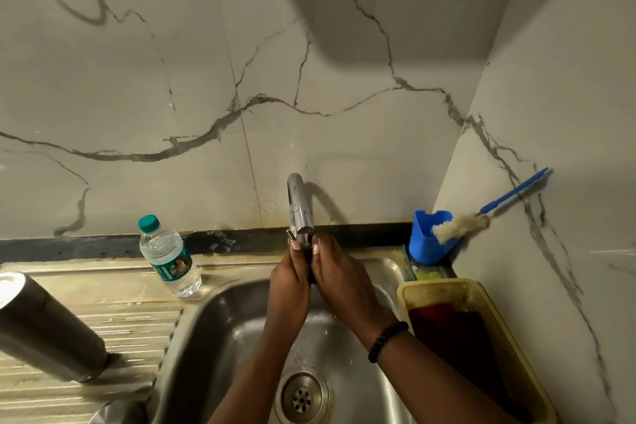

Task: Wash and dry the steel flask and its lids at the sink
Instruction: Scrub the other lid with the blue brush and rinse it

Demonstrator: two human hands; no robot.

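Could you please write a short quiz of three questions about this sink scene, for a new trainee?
1. True or false: the steel flask stands on the draining board, left of the basin.
2. What do the left hand and right hand do under the tap?
A. Hold a small dark object between them
B. Open the water bottle
C. Lift the yellow basket
3. Fill in: the bottle brush rests in the blue ____.

Key
1. True
2. A
3. holder
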